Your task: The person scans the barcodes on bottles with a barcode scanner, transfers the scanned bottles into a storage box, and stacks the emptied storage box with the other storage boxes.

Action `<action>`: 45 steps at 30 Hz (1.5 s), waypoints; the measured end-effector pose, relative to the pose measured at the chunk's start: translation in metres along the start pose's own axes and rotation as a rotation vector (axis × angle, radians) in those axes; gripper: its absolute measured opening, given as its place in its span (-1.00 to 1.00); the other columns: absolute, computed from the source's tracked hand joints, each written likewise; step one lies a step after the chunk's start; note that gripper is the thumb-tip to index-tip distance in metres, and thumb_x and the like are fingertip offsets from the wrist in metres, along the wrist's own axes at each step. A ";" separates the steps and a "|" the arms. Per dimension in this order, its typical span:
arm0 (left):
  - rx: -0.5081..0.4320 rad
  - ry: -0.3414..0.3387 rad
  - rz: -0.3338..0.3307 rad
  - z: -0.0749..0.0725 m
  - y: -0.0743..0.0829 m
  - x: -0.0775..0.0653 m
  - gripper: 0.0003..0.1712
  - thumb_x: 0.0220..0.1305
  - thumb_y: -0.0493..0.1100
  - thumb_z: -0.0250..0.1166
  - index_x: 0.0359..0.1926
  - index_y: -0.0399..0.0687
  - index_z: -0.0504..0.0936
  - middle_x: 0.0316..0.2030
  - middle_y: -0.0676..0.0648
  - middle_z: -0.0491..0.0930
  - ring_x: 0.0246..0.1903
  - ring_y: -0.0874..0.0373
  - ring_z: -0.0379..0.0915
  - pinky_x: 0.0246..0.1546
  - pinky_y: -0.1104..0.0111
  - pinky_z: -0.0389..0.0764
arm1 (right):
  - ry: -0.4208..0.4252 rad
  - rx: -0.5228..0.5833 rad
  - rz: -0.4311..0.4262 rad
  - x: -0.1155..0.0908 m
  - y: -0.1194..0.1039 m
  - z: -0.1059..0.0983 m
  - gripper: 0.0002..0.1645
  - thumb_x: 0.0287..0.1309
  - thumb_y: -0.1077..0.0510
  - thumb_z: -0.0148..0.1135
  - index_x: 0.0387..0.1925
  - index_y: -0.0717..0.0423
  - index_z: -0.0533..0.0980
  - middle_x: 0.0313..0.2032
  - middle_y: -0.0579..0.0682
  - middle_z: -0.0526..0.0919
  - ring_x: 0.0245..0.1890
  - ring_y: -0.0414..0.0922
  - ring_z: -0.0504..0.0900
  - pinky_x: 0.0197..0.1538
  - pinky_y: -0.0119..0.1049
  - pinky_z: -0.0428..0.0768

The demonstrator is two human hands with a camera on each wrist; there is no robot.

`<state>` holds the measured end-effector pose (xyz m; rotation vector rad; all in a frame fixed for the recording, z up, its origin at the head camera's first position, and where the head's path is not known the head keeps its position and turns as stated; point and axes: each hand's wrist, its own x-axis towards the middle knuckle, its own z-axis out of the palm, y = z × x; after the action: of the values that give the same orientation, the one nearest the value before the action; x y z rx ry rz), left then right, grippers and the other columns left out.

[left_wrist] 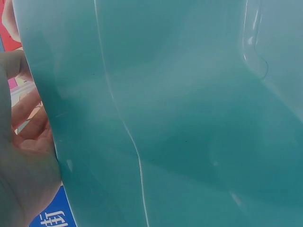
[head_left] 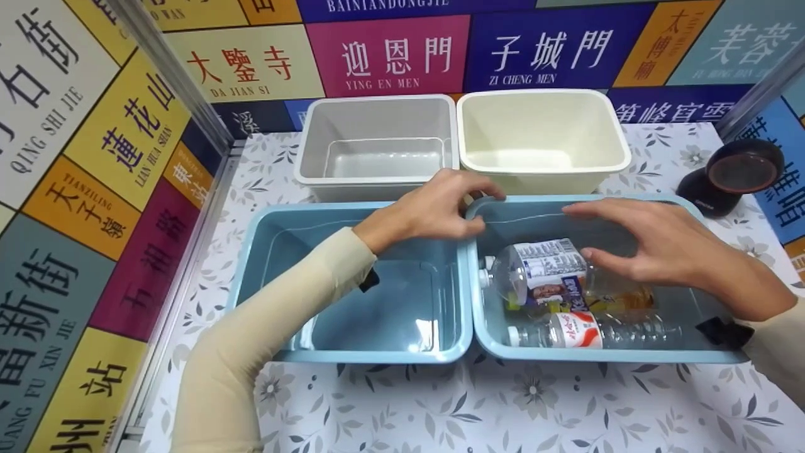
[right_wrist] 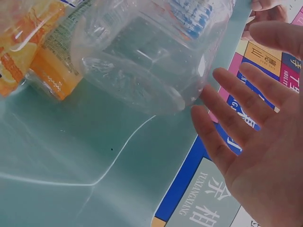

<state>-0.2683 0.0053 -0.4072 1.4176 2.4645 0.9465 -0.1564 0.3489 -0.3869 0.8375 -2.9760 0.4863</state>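
Observation:
My left hand [head_left: 434, 204] is over the adjoining rims of the two blue bins, its fingers loosely bent and nothing in them. Over the right blue bin [head_left: 604, 355] hovers my right hand [head_left: 660, 242], fingers spread. A large clear plastic bottle [head_left: 553, 267] with a white and blue label lies on its side just below and left of that hand. In the right wrist view the fingertips come close to this bottle [right_wrist: 137, 61]; contact is unclear. Nearest me in the bin lies a clear bottle [head_left: 582, 330] with a red-white label. An orange-labelled bottle [head_left: 632, 299] is partly hidden beneath the large one.
The left blue bin [head_left: 402, 355] has a bare floor. Behind stand a grey bin [head_left: 377, 163] and a cream bin [head_left: 541, 160]. A black rounded device [head_left: 723, 179] stands at the right rear of the flower-patterned table [head_left: 534, 402]. Printed panels enclose the back and sides.

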 end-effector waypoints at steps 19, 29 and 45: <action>-0.033 -0.021 -0.008 0.004 0.000 -0.001 -0.40 0.22 -0.16 0.35 0.32 -0.03 0.68 0.22 0.00 0.74 0.12 0.23 0.67 0.00 0.53 0.69 | -0.273 -0.010 0.074 -0.004 0.002 0.014 -0.02 0.17 -0.43 0.49 0.58 -0.42 0.39 0.50 0.01 0.54 0.48 0.20 0.51 0.32 0.42 0.51; -0.021 -0.027 -0.022 0.005 0.000 -0.001 -0.40 0.24 -0.15 0.34 0.34 -0.03 0.67 0.23 0.00 0.74 0.12 0.21 0.66 0.01 0.47 0.71 | -0.307 0.004 0.076 -0.003 0.004 0.015 -0.05 0.18 -0.45 0.47 0.55 -0.38 0.43 0.47 -0.02 0.58 0.46 0.21 0.53 0.33 0.46 0.49; -0.024 -0.035 -0.044 0.000 0.002 -0.001 -0.37 0.24 -0.16 0.36 0.37 0.00 0.65 0.27 0.02 0.72 0.12 0.23 0.63 0.00 0.54 0.65 | -0.337 0.056 0.074 0.002 0.006 0.014 0.02 0.17 -0.46 0.49 0.59 -0.34 0.38 0.45 -0.03 0.56 0.36 0.16 0.60 0.31 0.46 0.55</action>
<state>-0.2664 0.0049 -0.4061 1.3551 2.4403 0.9314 -0.1598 0.3482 -0.4018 0.8973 -3.3246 0.4750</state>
